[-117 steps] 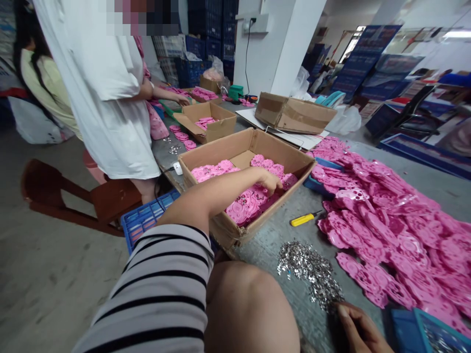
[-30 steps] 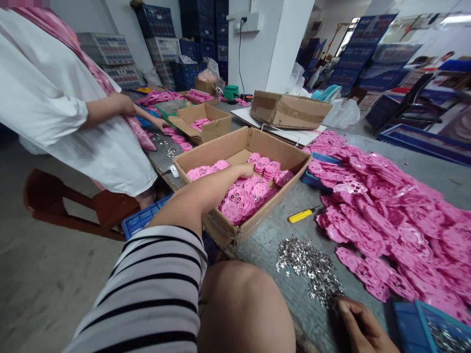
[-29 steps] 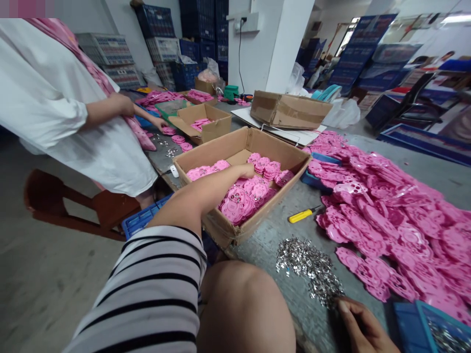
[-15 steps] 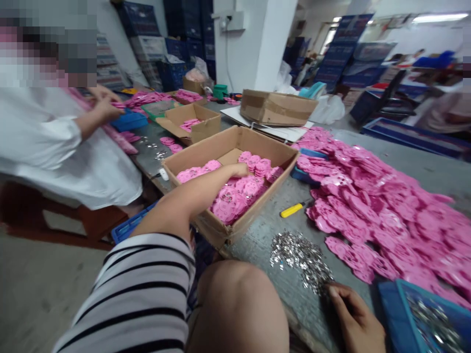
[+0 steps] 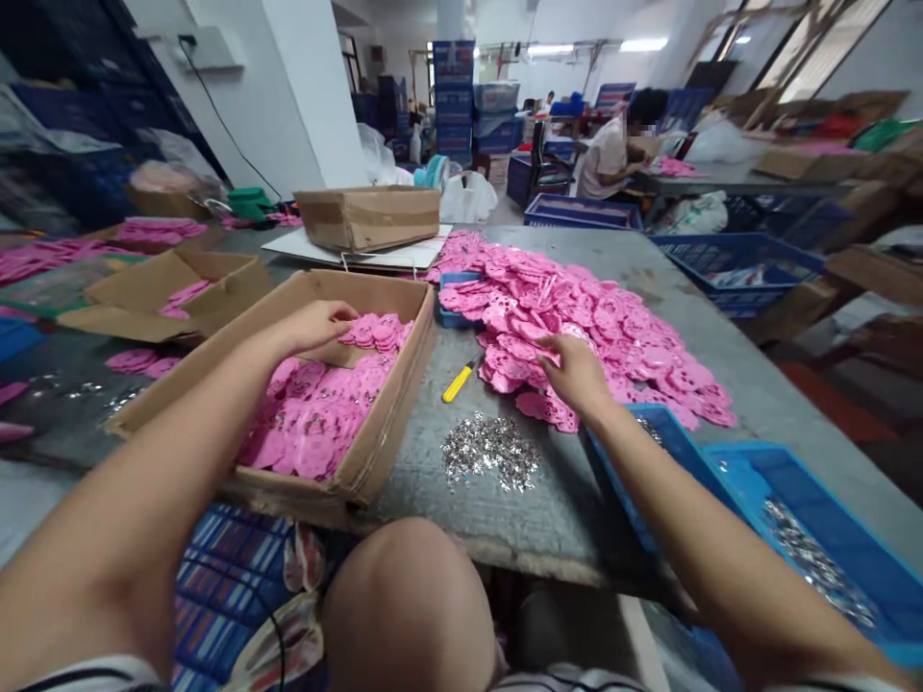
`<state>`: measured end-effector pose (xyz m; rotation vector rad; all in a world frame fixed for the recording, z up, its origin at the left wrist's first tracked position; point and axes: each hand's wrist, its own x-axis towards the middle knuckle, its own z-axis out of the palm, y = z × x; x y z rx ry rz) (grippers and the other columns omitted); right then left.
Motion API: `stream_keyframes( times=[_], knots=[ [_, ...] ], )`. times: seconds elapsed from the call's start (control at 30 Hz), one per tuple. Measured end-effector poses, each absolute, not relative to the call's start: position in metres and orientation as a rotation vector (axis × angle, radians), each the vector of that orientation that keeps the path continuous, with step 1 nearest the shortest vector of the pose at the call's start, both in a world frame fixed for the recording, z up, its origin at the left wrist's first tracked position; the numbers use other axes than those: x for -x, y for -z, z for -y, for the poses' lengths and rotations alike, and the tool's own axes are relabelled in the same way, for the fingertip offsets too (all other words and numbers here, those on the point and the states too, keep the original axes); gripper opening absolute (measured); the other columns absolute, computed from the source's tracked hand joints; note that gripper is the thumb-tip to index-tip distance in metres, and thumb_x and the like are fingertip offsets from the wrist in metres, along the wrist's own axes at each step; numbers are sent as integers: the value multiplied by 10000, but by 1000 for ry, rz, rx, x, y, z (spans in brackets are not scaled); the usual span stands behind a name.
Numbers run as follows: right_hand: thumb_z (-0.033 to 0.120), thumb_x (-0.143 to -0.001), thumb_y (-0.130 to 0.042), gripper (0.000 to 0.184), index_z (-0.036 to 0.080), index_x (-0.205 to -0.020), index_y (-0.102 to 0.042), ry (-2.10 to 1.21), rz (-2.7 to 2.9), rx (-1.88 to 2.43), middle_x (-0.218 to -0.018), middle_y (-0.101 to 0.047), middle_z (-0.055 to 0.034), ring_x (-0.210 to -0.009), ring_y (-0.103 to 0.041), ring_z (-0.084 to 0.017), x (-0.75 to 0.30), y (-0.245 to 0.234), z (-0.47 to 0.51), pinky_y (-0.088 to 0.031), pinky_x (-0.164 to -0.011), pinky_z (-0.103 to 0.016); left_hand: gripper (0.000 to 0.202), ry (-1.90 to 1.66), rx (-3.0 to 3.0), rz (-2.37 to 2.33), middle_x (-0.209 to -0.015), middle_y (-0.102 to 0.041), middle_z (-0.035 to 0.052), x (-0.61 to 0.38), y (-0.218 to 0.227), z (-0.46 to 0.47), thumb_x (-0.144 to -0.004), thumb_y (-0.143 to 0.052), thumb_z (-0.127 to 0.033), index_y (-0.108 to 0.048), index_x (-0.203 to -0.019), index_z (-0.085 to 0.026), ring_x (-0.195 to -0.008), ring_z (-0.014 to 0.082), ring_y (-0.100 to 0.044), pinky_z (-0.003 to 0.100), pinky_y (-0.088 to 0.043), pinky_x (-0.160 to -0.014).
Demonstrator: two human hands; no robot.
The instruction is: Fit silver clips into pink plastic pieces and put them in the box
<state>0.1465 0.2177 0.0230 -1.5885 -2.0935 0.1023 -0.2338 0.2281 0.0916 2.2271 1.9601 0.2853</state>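
On your right, a loose heap of flat pink pieces (image 5: 620,336) sprawls across the grey table (image 5: 419,457), glossy and overlapping at odd angles. On your left, stacked pink pieces (image 5: 317,413) crowd the open cardboard box (image 5: 386,428), apparently dotted with small silvery bits.

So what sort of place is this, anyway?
Probably a small factory or workshop. A big heap of pink pieces lies near a pile of small metal parts, stacked blue crates stand behind, and another person sits at a table farther back.
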Motion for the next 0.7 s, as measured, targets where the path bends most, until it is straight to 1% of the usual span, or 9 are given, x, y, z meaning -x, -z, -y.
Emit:
stream_keyframes(
  times=[0.07,0.13,0.23,0.33,0.4,0.47,0.53,0.6,0.7],
  knots=[
    [145,-838,-486,321,139,-1081,-695,80,2362,1710,-1073,-682,-161,-978,-571,-277,-137,-27,-243,-436,-797,-378,343,-270,-2162,-1984,-1174,-679,93,218,-109,-215,-858,-424,-197,-614,-1129,-105,-1022,177,-612,272,-446,-926],
    [111,-839,-474,310,115,-1029,-719,192,2555,1747,-1047,-681,-183,-979,-555,-282,-130,-25,-255,-411,-792,-368,368,-291,-2174,-1982,-1220,-661,89,203,-120,-197,-888,-404,-233,-595,-1180,-118,-1073,185,-603,277,-433,-950],
    [106,-862,-442,309,93,-966,-733,222,2632,1714,-987,-683,-197,-967,-549,-280,-129,-20,-255,-390,-788,-359,334,-159,-2232,-1960,-1172,-682,65,184,-120,-165,-890,-425,-279,-634,-1122,-161,-1069,205,-616,303,-445,-946],
    [99,-872,-415,330,91,-973,-729,231,2620,1692,-1003,-689,-192,-943,-559,-278,-136,-21,-248,-389,-778,-360,357,-110,-2287,-1965,-1213,-661,59,173,-109,-135,-903,-393,-272,-621,-1163,-182,-1092,208,-609,332,-445,-963],
    [137,-885,-406,331,101,-955,-728,231,2541,1649,-999,-696,-190,-900,-568,-283,-141,-26,-242,-395,-769,-375,362,-170,-2336,-1974,-1262,-633,59,166,-103,-119,-918,-377,-271,-603,-1189,-191,-1139,204,-586,331,-430,-987],
    [198,-890,-413,320,126,-907,-725,204,2424,1579,-953,-705,-180,-857,-575,-284,-145,-31,-234,-404,-742,-379,351,-187,-2383,-1992,-1262,-628,68,156,-99,-107,-931,-376,-268,-594,-1194,-191,-1161,206,-571,329,-422,-993],
    [252,-860,-457,272,154,-844,-710,99,2315,1537,-874,-706,-149,-803,-582,-265,-148,-35,-221,-407,-685,-351,330,-89,-2440,-2042,-1197,-648,98,144,-97,-100,-934,-397,-284,-598,-1175,-178,-1139,238,-576,359,-424,-974],
    [308,-819,-502,226,178,-769,-680,-121,2220,1529,-738,-680,-91,-690,-571,-217,-151,-37,-204,-389,-608,-307,329,108,-2485,-2123,-1117,-663,143,132,-94,-98,-922,-441,-321,-604,-1152,-152,-1091,293,-589,412,-427,-932],
    [438,-773,-529,288,203,-621,-596,-509,2089,1465,-537,-565,-9,-524,-485,-145,-155,-33,-175,-339,-522,-263,377,357,-2465,-2193,-1084,-663,194,121,-87,-101,-897,-494,-361,-589,-1171,-119,-1066,342,-590,455,-408,-896]
  ],
)
